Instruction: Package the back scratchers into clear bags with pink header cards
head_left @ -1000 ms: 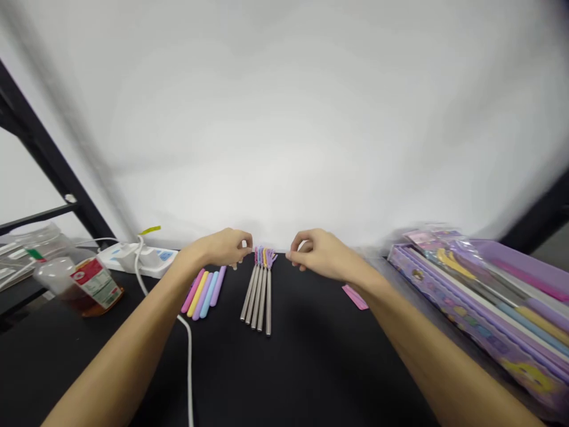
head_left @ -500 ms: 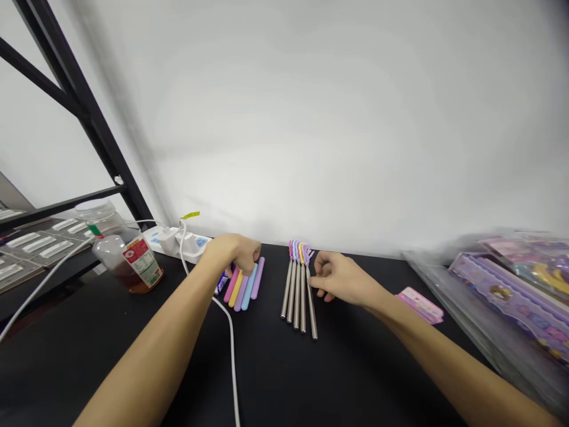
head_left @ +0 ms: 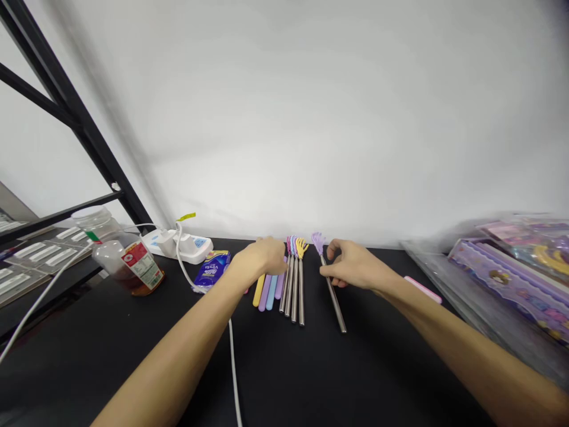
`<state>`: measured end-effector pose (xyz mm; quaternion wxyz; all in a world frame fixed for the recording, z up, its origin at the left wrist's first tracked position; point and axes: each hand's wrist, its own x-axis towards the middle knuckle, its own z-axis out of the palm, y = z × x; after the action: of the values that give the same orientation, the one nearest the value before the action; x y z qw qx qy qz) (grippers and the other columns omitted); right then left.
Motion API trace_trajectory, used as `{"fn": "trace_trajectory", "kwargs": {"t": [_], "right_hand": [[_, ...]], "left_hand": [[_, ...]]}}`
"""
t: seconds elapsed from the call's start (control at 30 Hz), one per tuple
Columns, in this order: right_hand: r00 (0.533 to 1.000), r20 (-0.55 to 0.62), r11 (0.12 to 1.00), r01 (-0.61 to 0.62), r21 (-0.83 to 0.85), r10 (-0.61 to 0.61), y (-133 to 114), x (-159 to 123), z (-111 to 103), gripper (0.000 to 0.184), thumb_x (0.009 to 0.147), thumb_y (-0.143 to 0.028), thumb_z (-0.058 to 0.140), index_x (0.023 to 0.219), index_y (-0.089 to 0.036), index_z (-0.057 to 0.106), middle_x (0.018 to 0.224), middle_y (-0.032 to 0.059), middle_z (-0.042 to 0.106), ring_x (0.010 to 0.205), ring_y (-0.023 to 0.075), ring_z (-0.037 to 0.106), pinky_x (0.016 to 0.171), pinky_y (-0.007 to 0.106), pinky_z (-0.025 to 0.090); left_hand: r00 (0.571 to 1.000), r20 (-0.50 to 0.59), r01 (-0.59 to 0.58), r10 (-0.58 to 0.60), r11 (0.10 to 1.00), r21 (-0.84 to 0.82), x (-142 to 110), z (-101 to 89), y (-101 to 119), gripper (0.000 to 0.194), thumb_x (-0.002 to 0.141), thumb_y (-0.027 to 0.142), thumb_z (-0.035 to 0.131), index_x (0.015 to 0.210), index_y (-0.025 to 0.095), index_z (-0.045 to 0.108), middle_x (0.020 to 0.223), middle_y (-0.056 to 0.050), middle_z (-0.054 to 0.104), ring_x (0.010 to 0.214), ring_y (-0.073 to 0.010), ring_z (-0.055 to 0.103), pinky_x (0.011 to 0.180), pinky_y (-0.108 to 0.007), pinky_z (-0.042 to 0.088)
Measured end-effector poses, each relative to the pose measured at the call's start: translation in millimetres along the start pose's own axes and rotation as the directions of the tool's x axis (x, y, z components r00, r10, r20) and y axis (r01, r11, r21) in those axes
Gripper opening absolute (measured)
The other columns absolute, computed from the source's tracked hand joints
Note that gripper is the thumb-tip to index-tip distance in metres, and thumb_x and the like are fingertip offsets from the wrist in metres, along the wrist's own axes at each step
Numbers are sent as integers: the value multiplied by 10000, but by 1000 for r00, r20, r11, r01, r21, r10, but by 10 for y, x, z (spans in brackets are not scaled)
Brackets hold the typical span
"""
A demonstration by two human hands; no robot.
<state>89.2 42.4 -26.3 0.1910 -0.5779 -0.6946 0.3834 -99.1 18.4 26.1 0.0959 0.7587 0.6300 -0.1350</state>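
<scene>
My left hand [head_left: 262,258] is closed over the upper ends of several flat coloured sticks. Yellow [head_left: 258,292], purple [head_left: 265,296] and light blue [head_left: 271,296] ones stick out below it; its fingertips are mostly hidden. Right against them lies a row of back scratchers [head_left: 294,290] with steel handles and small hand-shaped heads in pink, blue, purple and yellow. My right hand [head_left: 344,265] pinches the steel handle of a purple-headed back scratcher [head_left: 335,302], which lies slanted, apart from the row.
Left of my left hand are a blue tissue pack [head_left: 212,270], a white power strip [head_left: 191,252] with a cable, and a tipped bottle of brown liquid [head_left: 137,270]. On the right lie a pink item [head_left: 423,289] and plastic-wrapped purple packages [head_left: 511,290]. A white wall stands behind.
My left hand has moved right, bringing the coloured sticks up against the back scratchers and uncovering the tissue pack. The purple-headed back scratcher has shifted right with my right hand, away from the row.
</scene>
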Motion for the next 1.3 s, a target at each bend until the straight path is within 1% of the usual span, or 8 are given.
{"fn": "trace_trajectory", "kwargs": {"t": [0.2, 0.37, 0.5, 0.63, 0.7, 0.8, 1.03, 1.3], "right_hand": [[999, 7, 934, -37, 354, 37, -104, -98, -232, 349, 666, -139, 682, 990, -172, 556, 622, 3, 652, 548, 104, 596, 499, 187, 499], [995, 58, 829, 35, 558, -81, -71, -114, -410, 101, 730, -195, 708, 803, -136, 671, 690, 27, 618, 601, 88, 566, 537, 175, 505], [979, -153, 696, 206, 688, -138, -44, -116, -510, 106, 762, -233, 728, 762, -140, 678, 749, 50, 632, 645, 116, 605, 572, 209, 533], [903, -379, 584, 421, 694, -202, -59, -148, -569, 120, 804, -295, 708, 800, -185, 662, 835, 43, 672, 735, 147, 665, 702, 255, 564], [880, -421, 567, 467, 678, -222, -73, -168, -581, 134, 808, -315, 705, 798, -195, 645, 822, 31, 675, 745, 148, 676, 737, 261, 558], [865, -440, 559, 494, 666, -241, -85, -184, -586, 147, 796, -315, 713, 787, -195, 629, 784, 16, 664, 699, 132, 669, 717, 253, 546], [832, -454, 563, 551, 615, -319, -56, -179, -613, 253, 746, -387, 753, 841, -193, 622, 783, 8, 635, 696, 129, 661, 661, 248, 527], [835, -446, 539, 549, 638, -322, -13, -185, -664, 248, 732, -365, 772, 821, -174, 642, 786, 16, 646, 702, 125, 661, 696, 244, 536]], "left_hand": [[999, -32, 31, -31, 1000, -3, 81, 89, 6, 232, 748, 264, 580, 883, 103, 678, 999, -242, 666, 1057, -403, 606, 736, -415, 535], [998, -53, 39, -38, 999, 4, 71, 52, -29, 236, 720, 328, 626, 842, 130, 661, 927, -197, 666, 1109, -395, 551, 791, -413, 518], [989, -97, -113, 112, 994, 4, -83, -119, -100, 281, 795, 397, 534, 752, 135, 626, 961, -168, 648, 895, -284, 618, 716, -353, 492], [905, -141, -425, 401, 863, -273, -211, -221, -105, 148, 811, 298, 538, 824, 162, 594, 731, -29, 645, 650, -153, 599, 604, -265, 439], [856, -160, -509, 493, 745, -431, -212, -205, -76, 89, 806, 256, 559, 821, 170, 579, 688, 4, 635, 635, -131, 598, 580, -236, 428], [807, -203, -572, 555, 647, -504, -173, -160, -39, 94, 818, 257, 588, 814, 163, 585, 705, 1, 643, 646, -122, 601, 584, -228, 430], [812, -209, -558, 545, 621, -550, -177, -163, -43, 204, 879, 345, 581, 939, 153, 610, 844, -48, 694, 751, -147, 635, 651, -251, 459], [785, -250, -602, 567, 603, -524, -179, -189, -63, 235, 931, 374, 497, 934, 156, 586, 765, -20, 616, 671, -119, 556, 623, -246, 435]]}}
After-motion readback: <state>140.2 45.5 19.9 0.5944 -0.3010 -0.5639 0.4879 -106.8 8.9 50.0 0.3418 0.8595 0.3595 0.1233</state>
